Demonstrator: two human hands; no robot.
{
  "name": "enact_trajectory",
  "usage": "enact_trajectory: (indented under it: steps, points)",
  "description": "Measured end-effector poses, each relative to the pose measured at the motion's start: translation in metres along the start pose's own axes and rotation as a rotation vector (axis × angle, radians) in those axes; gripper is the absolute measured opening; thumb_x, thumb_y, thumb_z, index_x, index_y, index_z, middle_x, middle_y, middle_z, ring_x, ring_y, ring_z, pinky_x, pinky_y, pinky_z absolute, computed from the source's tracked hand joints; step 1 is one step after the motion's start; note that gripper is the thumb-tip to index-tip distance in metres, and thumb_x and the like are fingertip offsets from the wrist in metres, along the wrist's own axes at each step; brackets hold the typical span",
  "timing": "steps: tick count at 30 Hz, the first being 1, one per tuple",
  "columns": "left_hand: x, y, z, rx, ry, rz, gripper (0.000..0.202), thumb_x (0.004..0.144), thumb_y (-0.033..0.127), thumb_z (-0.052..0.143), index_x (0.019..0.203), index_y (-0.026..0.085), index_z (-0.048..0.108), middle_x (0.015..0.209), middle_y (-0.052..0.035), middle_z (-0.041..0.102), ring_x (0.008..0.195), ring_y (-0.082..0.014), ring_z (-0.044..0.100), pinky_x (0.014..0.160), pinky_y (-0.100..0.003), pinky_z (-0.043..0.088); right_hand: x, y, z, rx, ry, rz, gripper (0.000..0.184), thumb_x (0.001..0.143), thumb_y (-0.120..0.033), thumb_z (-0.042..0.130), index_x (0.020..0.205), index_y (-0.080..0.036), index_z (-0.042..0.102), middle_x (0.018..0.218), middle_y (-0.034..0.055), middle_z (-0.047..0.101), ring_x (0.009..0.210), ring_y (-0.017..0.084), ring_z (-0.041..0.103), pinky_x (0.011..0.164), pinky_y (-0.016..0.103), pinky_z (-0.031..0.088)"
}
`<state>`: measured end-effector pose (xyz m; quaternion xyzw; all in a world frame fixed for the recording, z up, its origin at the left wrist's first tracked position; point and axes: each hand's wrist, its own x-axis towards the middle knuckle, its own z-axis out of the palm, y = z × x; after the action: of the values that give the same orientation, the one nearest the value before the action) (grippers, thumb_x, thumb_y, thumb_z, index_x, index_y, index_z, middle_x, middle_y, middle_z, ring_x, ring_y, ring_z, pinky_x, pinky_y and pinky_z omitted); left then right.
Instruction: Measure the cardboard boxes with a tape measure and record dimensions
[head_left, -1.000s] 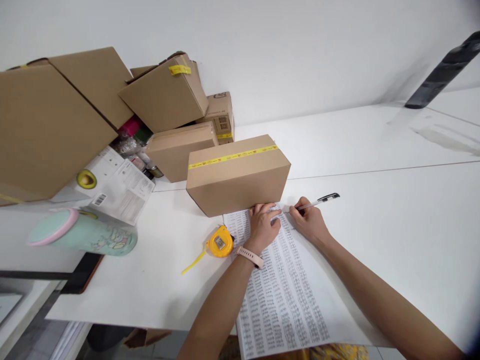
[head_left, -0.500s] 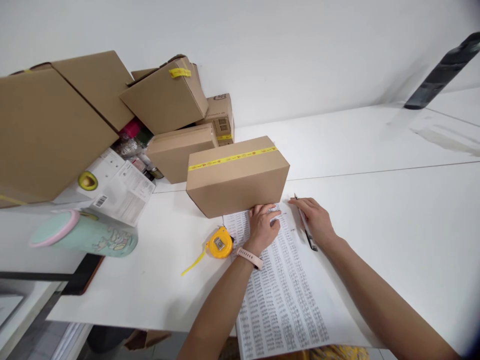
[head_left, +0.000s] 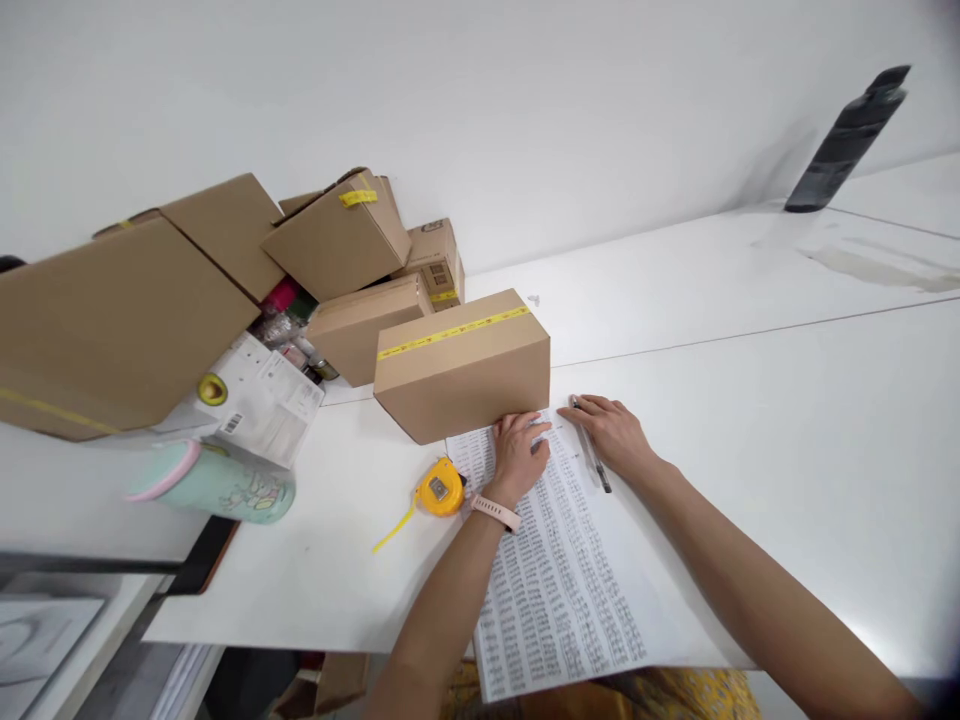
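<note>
A printed sheet (head_left: 555, 590) covered in columns of small text lies on the white table. My left hand (head_left: 519, 455), with a pale pink band on the wrist, rests on its upper part, fingers spread and slightly bent near the lower edge of a taped cardboard box (head_left: 465, 385). Beside the sheet's right edge, my right hand (head_left: 619, 435) has its fingers on a pen (head_left: 596, 462), which slants down along the hand's left side. The right thumb is largely hidden. Left of my left wrist lies a yellow tape measure (head_left: 441, 488), a short length of tape pulled out.
More cardboard boxes (head_left: 337, 240) are stacked at the back left, with small packages among them. A white printed package (head_left: 262, 400) and a mint tumbler (head_left: 217, 485) lie at the left. A dark bottle (head_left: 844, 145) stands at the far right by the wall.
The view has shifted, so the boxes at the left sit lower and further right. My right hand and the pen appear slightly closer to my left hand, which stays on the sheet.
</note>
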<state>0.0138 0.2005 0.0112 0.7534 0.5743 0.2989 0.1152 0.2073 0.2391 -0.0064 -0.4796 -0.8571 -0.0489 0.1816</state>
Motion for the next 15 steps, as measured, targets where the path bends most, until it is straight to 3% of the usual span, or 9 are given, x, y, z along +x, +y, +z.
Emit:
enact_trajectory:
  steps: [4, 7, 9, 11, 15]
  points:
    - [-0.016, 0.021, -0.025, 0.038, 0.097, 0.032, 0.033, 0.091, 0.013, 0.052, 0.116, 0.023, 0.07, 0.128, -0.0065, 0.064, 0.117, -0.0239, 0.054, 0.104, -0.043, 0.044, 0.0, 0.0, 0.0, 0.044, 0.008, 0.02, 0.055, 0.082, 0.002, 0.044, 0.121, -0.026, 0.071, 0.129, 0.0079, 0.067, 0.118, 0.026, 0.06, 0.086, 0.039, 0.047]
    - [-0.041, 0.026, -0.053, 0.085, 0.244, 0.055, 0.031, 0.093, 0.018, 0.05, 0.117, 0.025, 0.068, 0.131, -0.0065, 0.061, 0.12, -0.0253, 0.052, 0.106, -0.045, 0.042, -0.002, 0.002, 0.004, 0.084, 0.041, 0.031, 0.058, 0.078, 0.003, 0.044, 0.121, -0.025, 0.071, 0.128, 0.0081, 0.068, 0.118, 0.027, 0.061, 0.086, 0.04, 0.048]
    - [-0.062, 0.017, -0.071, 0.151, 0.35, -0.011, 0.032, 0.091, 0.021, 0.055, 0.121, 0.025, 0.064, 0.135, -0.0089, 0.057, 0.124, -0.0283, 0.048, 0.108, -0.05, 0.038, -0.003, 0.003, 0.008, 0.12, 0.082, 0.05, 0.062, 0.077, 0.003, 0.043, 0.126, -0.023, 0.068, 0.126, 0.0083, 0.069, 0.118, 0.026, 0.061, 0.087, 0.041, 0.049]
    - [-0.08, 0.001, -0.086, 0.207, 0.384, -0.138, 0.046, 0.084, 0.025, 0.065, 0.13, 0.022, 0.056, 0.141, -0.0129, 0.051, 0.131, -0.0324, 0.042, 0.11, -0.055, 0.034, -0.004, 0.004, 0.012, 0.156, 0.123, 0.078, 0.064, 0.076, 0.003, 0.041, 0.13, -0.022, 0.065, 0.123, 0.0077, 0.071, 0.117, 0.026, 0.062, 0.087, 0.042, 0.049]
    - [-0.103, -0.031, -0.098, 0.107, 0.264, -0.373, 0.078, 0.071, 0.032, 0.077, 0.141, 0.019, 0.042, 0.141, -0.0156, 0.049, 0.133, -0.0343, 0.041, 0.109, -0.053, 0.035, -0.004, 0.006, 0.019, 0.212, 0.158, 0.112, 0.06, 0.076, 0.001, 0.04, 0.125, -0.022, 0.067, 0.119, 0.0059, 0.073, 0.113, 0.027, 0.063, 0.086, 0.043, 0.05]
